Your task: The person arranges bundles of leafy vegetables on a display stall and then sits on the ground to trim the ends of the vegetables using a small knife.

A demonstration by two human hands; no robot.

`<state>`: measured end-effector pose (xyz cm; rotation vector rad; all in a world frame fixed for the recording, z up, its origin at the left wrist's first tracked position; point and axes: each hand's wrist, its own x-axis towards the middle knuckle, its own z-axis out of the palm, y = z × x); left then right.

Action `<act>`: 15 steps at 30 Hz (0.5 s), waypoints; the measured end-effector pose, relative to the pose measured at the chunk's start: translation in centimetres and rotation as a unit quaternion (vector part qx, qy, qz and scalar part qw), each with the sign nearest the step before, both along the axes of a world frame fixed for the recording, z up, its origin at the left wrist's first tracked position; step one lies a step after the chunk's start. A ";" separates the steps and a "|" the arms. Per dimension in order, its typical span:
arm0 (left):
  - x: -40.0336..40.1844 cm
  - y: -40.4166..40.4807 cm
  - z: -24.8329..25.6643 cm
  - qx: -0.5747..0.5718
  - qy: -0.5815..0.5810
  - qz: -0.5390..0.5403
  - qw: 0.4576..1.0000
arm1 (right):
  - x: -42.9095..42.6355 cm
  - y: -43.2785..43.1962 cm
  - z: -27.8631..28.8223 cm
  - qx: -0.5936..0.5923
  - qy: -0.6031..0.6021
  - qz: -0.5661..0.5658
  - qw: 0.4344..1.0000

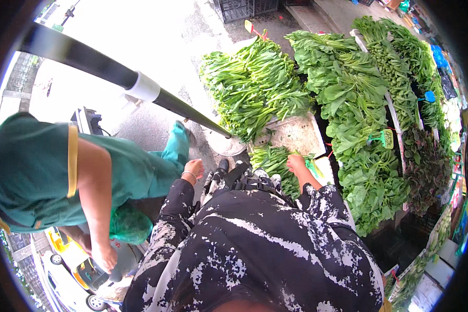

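Observation:
My right hand (295, 162) is at the top of a small pile of leafy greens (275, 163); its fingers are curled, and whether they grip a stem cannot be told. A green and white tag (314, 170) lies just right of it. Behind is a light, partly bare tray (296, 134) with dirt and leaf scraps. My left hand (195, 168), with a bracelet at the wrist, hangs at my left side with fingers loosely curled, and nothing is seen in it. A big heap of long-stemmed greens (257, 85) lies ahead.
Rows of leafy vegetables (355, 105) fill the right side, with a green price tag (386, 139). A dark pole (179, 107) slants down to a round base (226, 145). Close on my left a person in green (124, 167) stands by a green bag (130, 224). Black crates (234, 9) stand beyond.

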<state>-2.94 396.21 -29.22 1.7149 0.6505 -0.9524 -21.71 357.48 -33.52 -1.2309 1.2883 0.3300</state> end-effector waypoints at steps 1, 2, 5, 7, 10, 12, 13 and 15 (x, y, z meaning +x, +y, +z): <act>0.4 -0.8 0.3 -0.014 0.003 0.002 1.000 | -0.7 -0.6 -0.1 0.008 -0.007 -0.015 1.000; 0.7 -1.5 0.6 -0.026 -0.009 -0.021 0.999 | -1.5 -1.1 -0.3 0.015 -0.014 -0.030 0.999; 1.2 -2.4 1.6 -0.013 -0.021 -0.039 0.999 | -3.2 -0.6 0.9 -0.026 0.029 -0.019 0.999; 2.1 -2.1 1.7 -0.005 -0.014 -0.034 0.999 | -4.4 -0.5 1.3 -0.010 0.028 -0.045 0.999; 3.5 -0.5 2.2 0.024 -0.020 -0.022 0.999 | -4.6 0.1 1.7 -0.013 0.084 -0.011 0.996; 3.7 -1.2 2.6 0.042 -0.029 -0.010 0.999 | -7.3 -0.3 0.7 -0.033 0.050 -0.058 0.997; 4.0 -2.3 2.7 0.040 -0.032 -0.029 0.998 | -8.4 -1.5 -0.9 -0.036 0.050 -0.059 0.996; 4.1 -0.5 2.4 0.068 -0.030 -0.029 0.997 | -8.4 -0.5 0.0 0.009 -0.015 -0.089 0.996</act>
